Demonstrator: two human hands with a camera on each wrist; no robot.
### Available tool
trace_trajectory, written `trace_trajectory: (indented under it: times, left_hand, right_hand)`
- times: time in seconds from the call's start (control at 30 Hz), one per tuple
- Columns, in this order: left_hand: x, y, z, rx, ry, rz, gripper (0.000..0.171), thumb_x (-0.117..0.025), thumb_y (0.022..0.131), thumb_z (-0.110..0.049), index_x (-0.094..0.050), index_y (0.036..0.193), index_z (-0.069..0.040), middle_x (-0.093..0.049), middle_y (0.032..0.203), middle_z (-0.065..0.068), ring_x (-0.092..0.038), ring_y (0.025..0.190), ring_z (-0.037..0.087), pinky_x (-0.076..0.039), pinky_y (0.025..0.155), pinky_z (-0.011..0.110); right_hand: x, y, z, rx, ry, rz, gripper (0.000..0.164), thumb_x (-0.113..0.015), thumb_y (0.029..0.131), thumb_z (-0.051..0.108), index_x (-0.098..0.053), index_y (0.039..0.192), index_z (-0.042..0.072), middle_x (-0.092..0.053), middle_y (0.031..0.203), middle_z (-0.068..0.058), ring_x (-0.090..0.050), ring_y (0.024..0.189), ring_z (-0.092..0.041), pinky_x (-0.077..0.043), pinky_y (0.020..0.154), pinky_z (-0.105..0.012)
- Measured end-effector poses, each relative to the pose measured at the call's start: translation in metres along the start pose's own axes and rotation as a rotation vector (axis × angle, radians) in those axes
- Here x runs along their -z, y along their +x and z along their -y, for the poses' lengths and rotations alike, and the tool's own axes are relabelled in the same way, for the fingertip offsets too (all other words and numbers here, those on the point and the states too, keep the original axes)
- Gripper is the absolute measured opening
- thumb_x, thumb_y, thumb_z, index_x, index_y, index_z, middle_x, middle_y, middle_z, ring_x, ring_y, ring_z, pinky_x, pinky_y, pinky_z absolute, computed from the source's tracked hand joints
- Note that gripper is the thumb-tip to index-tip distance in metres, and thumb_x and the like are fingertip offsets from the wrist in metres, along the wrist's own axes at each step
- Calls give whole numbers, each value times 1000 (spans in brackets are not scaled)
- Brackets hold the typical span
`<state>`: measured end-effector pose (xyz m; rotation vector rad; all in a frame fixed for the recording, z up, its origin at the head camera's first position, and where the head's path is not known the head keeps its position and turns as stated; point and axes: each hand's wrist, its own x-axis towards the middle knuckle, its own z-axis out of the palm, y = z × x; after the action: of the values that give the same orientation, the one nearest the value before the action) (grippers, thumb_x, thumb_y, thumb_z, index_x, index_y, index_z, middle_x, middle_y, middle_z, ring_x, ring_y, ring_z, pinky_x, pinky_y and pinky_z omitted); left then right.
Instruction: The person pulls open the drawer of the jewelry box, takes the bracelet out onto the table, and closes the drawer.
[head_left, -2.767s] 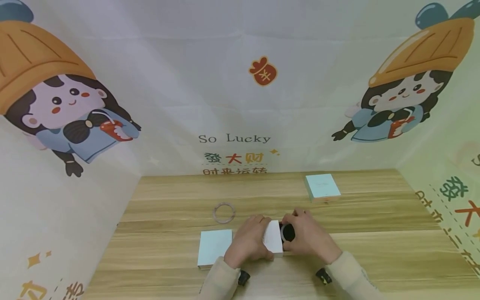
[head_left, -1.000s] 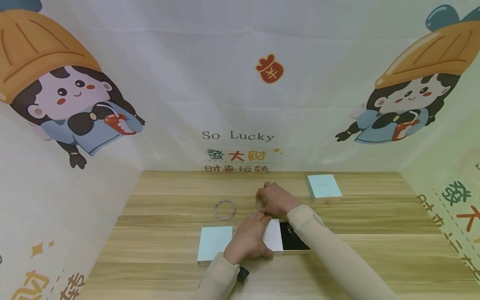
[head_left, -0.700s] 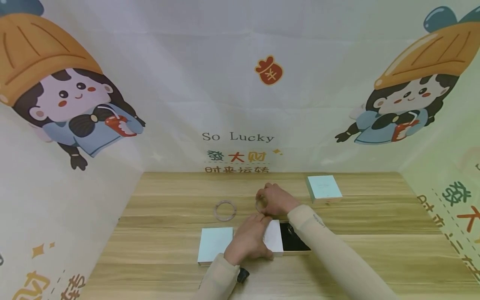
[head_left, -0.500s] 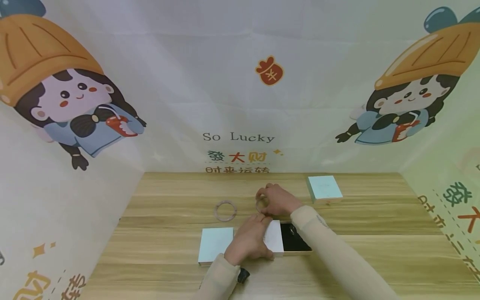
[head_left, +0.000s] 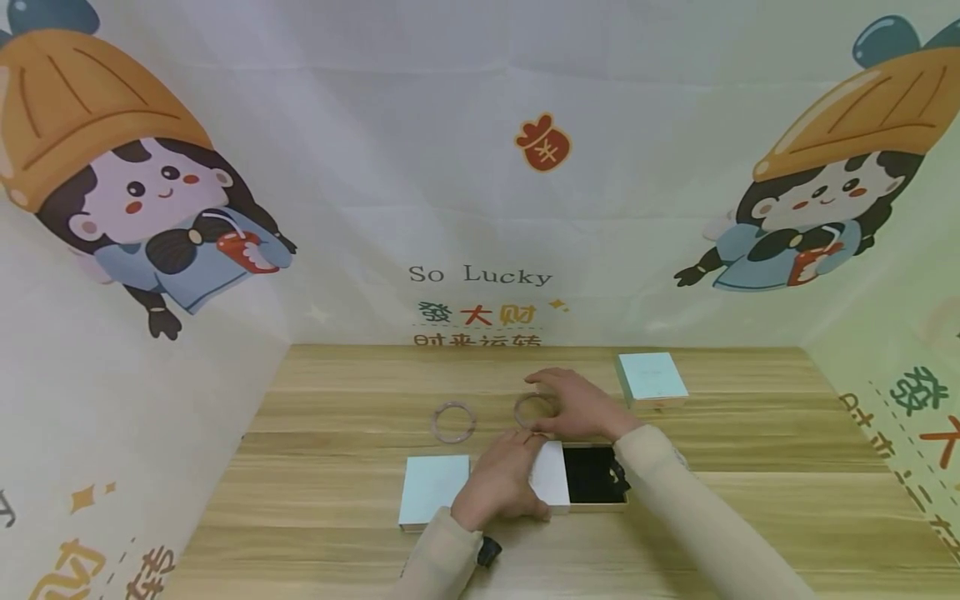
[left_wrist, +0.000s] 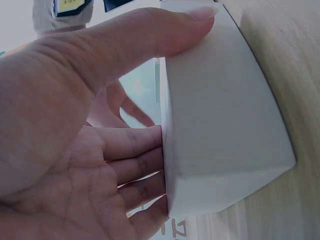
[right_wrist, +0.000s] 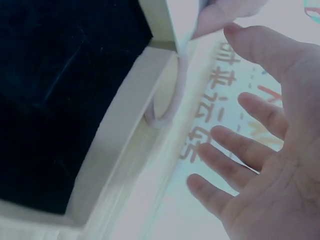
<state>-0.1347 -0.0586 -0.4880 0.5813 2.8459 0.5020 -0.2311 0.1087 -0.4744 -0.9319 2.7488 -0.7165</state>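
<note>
My left hand grips a white box on the table, thumb on one side and fingers against the other, as the left wrist view shows of the box. A drawer with black lining sticks out of the box's right side; no bangle shows on the lining in the right wrist view. Behind the box a pale bangle lies on the wood, partly covered by my right hand. That hand's fingers are spread and apart from the bangle in the right wrist view.
Another pale bangle lies further left on the wooden table. One light-blue box sits beside my left forearm, and a second light-blue box stands at the back right. A printed cloth hangs behind the table.
My right hand has carried a bangle from the drawer to the table behind the box. Its fingers have since let go and drawn slightly right. My left hand keeps its hold on the box.
</note>
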Motion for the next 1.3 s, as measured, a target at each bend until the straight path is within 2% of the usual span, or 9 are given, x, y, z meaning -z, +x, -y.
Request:
trace_trajectory:
  times: [0.13,0.33,0.47,0.67,0.87,1.07,1.2,1.3]
  left_hand:
    - [-2,1,1,-9,0,-18,98,-98,63,-37,-53,145,-10,-54,151,5,-49,140,25,-39,120,38]
    - [-4,1,3,-8,-7,-24,97,-98,62,-36,-54,144,-10,-56,148,4,-50,137,25,-41,119,39]
    - [-5,0,4,-5,-11,-31,96,-98,61,-35,-55,143,-10,-58,145,4,-52,135,24,-42,117,38]
    - [-4,0,3,-11,-14,-44,94,-99,60,-34,-57,141,-11,-60,140,2,-54,129,22,-44,114,36]
    - [-1,0,1,-14,-31,-44,94,-98,60,-32,-56,141,-10,-60,140,3,-54,128,22,-45,114,36]
    - [-2,-1,2,-22,-25,-45,93,-98,61,-33,-57,141,-11,-60,140,3,-54,128,21,-45,113,35]
    - [-4,0,3,-22,-24,-46,93,-99,60,-34,-57,140,-12,-60,139,2,-54,125,20,-46,111,34]
    - [-4,-1,4,-20,-25,-46,93,-99,60,-34,-57,140,-12,-60,138,2,-54,125,20,-46,111,34]
  right_hand:
    - [8,-13,-6,-41,74,-20,74,-80,89,35,-49,151,9,-49,156,-16,-44,145,-40,-37,118,-59]
    - [18,-34,-15,-135,272,22,74,-73,94,40,-41,157,19,-41,163,-11,-43,145,-42,-41,114,-62]
    - [20,-44,-18,-184,390,49,74,-68,97,46,-38,158,19,-42,160,-17,-45,144,-43,-45,111,-61]
    - [21,-59,-25,-293,494,31,69,-59,100,53,-43,155,13,-51,152,-21,-51,139,-41,-51,105,-54]
    - [25,-74,-28,-415,666,4,64,-54,105,45,-48,148,-1,-58,144,-25,-59,131,-39,-55,103,-48]
    - [20,-90,-35,-484,672,3,63,-52,107,42,-53,138,-13,-67,130,-28,-69,115,-35,-61,92,-46]
    - [15,-97,-40,-522,698,4,61,-48,108,40,-55,133,-15,-70,122,-28,-74,103,-30,-63,83,-43]
    - [10,-102,-40,-560,717,3,54,-48,108,33,-58,129,-16,-73,110,-25,-75,91,-23,-64,76,-39]
